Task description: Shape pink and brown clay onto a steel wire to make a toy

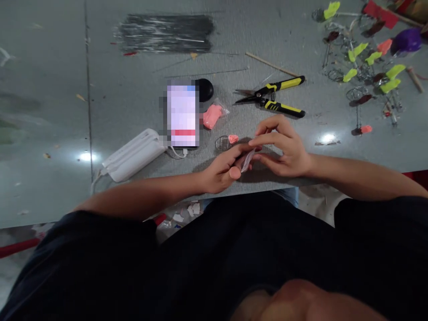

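Head view: left hand (222, 171) clasping film (248, 160), right hand (284, 149) half-curled, grip unclear; grey table (133, 100), littered floor (312, 200).

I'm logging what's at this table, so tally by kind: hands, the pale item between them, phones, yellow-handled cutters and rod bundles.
Hands: 2, left hand and right hand
Pale item between them: 1
Phone: 1
Yellow-handled cutters: 1
Bundle of thin dark rods: 1
Total: 6
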Tool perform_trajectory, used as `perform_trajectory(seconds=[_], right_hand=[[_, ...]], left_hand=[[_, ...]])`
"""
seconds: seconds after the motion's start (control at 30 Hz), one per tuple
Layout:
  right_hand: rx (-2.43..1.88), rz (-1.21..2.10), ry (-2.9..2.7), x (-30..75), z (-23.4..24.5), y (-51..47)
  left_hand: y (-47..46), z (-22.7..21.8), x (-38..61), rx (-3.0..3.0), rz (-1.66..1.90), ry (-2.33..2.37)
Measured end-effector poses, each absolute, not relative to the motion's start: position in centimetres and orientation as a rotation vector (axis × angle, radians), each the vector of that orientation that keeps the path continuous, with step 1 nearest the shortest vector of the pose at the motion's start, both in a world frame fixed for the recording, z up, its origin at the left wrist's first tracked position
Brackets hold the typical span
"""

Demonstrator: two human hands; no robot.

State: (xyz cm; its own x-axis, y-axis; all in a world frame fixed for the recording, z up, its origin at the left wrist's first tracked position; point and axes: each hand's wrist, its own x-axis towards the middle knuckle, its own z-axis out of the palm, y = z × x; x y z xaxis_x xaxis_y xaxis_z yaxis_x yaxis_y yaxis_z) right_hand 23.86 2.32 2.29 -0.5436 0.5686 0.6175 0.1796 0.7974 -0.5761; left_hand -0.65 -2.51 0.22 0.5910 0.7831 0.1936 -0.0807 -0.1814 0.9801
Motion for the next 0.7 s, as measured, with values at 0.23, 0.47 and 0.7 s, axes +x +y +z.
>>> perform_trajectory(seconds=[0.23, 0.47, 0.7], right_hand=[[-0.400, 0.392, -2.196, 24.2, 2.4, 1.9], [-0.347, 0.285, -2.262, 23.8, 2.5, 1.4], [-0.356, 0.182, -2.169, 23.8, 2.3, 1.3]], left_hand=[[-2.9, 0.0, -1.0, 1.613, 0.900, 0.711], [-2.2, -0.6, -1.2, 1.728, 0.903, 0.602], [-2.2, -1.1, -0.9, 1.641, 0.892, 0.666]])
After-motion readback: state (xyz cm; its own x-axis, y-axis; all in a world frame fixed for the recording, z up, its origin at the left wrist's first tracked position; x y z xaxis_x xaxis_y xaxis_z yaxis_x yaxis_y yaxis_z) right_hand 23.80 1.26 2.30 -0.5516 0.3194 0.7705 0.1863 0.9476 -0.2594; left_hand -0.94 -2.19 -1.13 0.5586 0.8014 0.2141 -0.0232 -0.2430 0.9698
